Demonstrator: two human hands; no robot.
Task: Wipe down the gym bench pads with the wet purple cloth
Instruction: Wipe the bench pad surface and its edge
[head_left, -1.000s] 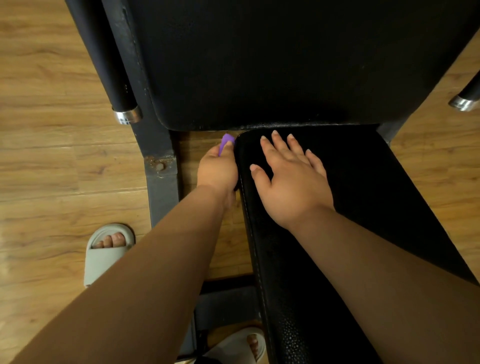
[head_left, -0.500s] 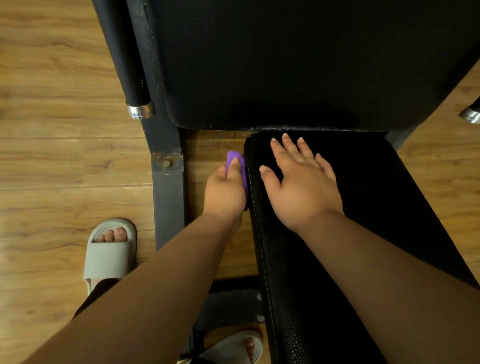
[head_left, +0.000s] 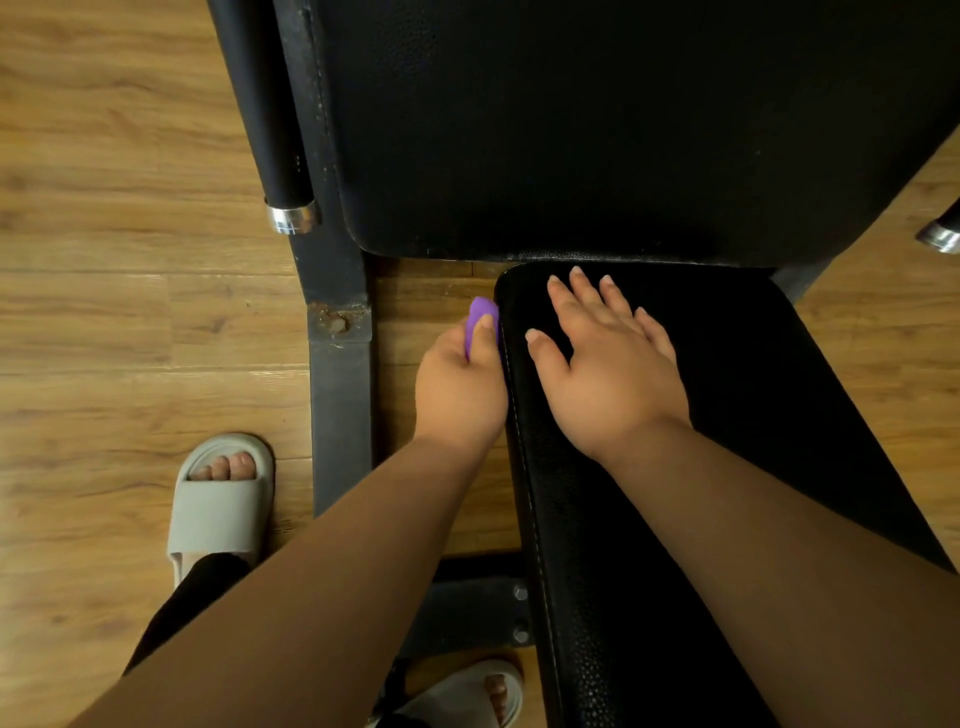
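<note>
Well left of the left hand (head_left: 460, 395): a foot in a grey slipper (head_left: 218, 499). Left hand curled round the purple cloth (head_left: 480, 317), pressing it to the seat pad (head_left: 753, 467)'s side edge. Just right of it, right hand (head_left: 608, 374) flat on the pad top, fingers straight. Judged mid-task: side edge under way; wiped areas not tellable; back pad (head_left: 597, 130) beyond the fingertips possibly left.

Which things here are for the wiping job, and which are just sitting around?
For the job:
purple cloth, pinched in the left hand against the side of the seat pad
right hand, flat on the seat pad
back pad

Just there:
grey slipper
metal frame
chrome-capped bar
wooden floor
</note>
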